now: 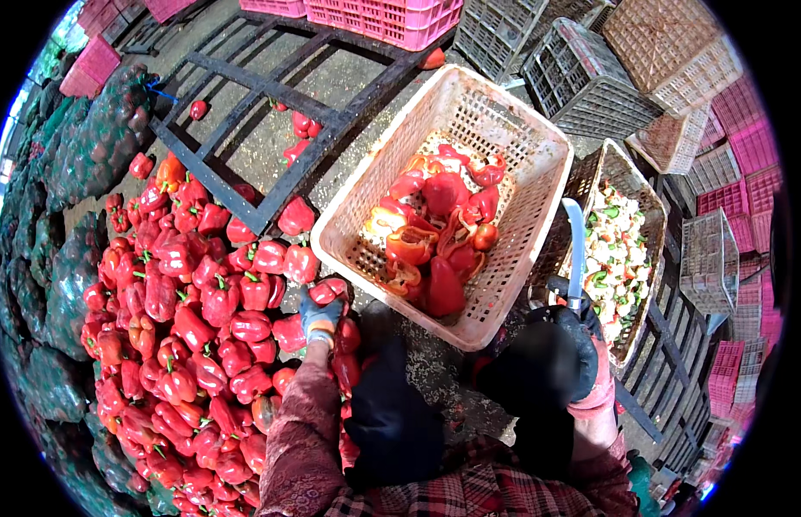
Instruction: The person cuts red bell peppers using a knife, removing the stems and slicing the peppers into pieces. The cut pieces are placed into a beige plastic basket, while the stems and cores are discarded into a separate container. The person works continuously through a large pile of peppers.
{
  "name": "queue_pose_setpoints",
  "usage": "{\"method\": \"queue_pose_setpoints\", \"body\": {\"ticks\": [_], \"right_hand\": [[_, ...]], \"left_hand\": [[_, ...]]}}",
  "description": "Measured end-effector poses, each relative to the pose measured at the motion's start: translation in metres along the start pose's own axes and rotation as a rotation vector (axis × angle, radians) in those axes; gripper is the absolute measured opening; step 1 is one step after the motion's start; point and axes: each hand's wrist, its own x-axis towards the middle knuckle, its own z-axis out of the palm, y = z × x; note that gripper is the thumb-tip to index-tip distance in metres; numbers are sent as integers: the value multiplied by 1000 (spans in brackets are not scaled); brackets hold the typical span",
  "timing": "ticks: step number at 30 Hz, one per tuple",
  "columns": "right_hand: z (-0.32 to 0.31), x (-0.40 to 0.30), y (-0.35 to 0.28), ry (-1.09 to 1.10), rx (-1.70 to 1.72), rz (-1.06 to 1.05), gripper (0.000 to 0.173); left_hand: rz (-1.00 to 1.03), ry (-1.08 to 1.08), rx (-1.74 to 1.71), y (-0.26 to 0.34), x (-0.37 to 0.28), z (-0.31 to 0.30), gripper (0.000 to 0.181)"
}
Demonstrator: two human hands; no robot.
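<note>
My left hand [321, 315], in a blue-grey glove, is at the right edge of a big heap of red bell peppers [193, 323], its fingers closed around one red bell pepper [327, 291]. On the right, my right hand [578, 346] in a dark glove grips a knife [575, 239], its curved blade pointing up. Between and beyond my hands stands a pale plastic crate [387, 145] holding cut and opened red pepper pieces [445, 194]. Beside the knife, a second crate [655, 232] contains whitish pepper cores with green stems [613, 258].
A dark metal frame [271, 84] lies on the floor beyond the heap, with a few loose peppers [303, 124] within it. Full green mesh sacks [103, 142] line the left. Grey crates [588, 77] and pink crates [387, 19] stand ahead, with more stacked at right.
</note>
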Motion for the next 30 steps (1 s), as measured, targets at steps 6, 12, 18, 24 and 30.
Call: {"method": "queue_pose_setpoints", "body": {"ticks": [6, 12, 18, 24, 30], "right_hand": [[37, -12, 8, -124, -101, 6, 29], [69, -16, 25, -398, -123, 257, 36], [70, 12, 11, -716, -710, -1024, 58], [52, -5, -11, -595, -414, -1007, 55], [49, 3, -18, -472, 26, -386, 45]], "left_hand": [[306, 2, -407, 20, -43, -72, 83], [836, -18, -285, 202, -169, -175, 93], [1594, 185, 168, 288, -232, -198, 97], [663, -1055, -836, 305, -253, -182, 96], [564, -931, -1027, 293, -225, -125, 67]]}}
